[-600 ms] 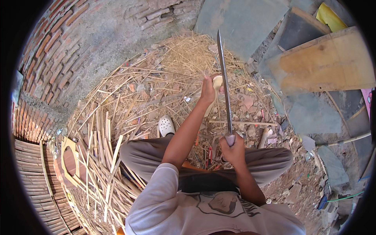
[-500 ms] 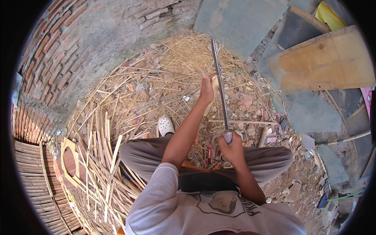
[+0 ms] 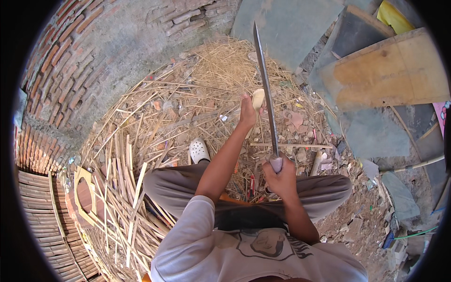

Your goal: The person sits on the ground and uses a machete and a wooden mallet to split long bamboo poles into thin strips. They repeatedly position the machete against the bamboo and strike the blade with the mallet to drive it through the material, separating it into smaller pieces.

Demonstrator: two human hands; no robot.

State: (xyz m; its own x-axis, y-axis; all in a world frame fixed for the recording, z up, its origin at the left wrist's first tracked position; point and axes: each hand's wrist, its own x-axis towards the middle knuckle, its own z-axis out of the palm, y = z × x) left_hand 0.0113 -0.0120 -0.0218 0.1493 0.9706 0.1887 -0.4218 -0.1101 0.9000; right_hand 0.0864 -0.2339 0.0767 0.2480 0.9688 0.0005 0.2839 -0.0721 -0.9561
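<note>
Grey-bladed, one long knife [image 3: 267, 87] was gripped in the right hand [image 3: 282, 178]; the left hand [image 3: 247, 112] clasped one pale strip [image 3: 258, 99].

From the head, one wide fisheye camera is looking steeply down over the shirt [image 3: 211, 249], sitting near, above and behind the grip of the right hand [image 3: 281, 177].
</note>
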